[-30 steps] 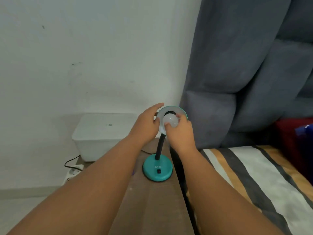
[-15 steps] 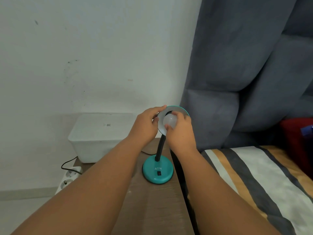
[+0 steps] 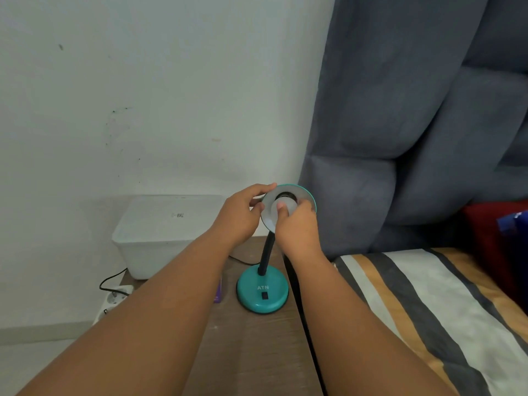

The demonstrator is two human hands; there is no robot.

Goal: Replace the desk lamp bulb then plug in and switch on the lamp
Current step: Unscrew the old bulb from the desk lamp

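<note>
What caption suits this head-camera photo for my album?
Left hand steadies the teal lamp shade while right hand grips the white bulb.

Dim, even indoor light; soft shadows; slight softness; wide-angle bending at edges.

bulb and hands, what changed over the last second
The right hand shifted its grip on the bulb, its thumb now lying across the front, as if turning it in the shade. The left hand stays on the shade's rim. The lamp base has not moved.
</note>
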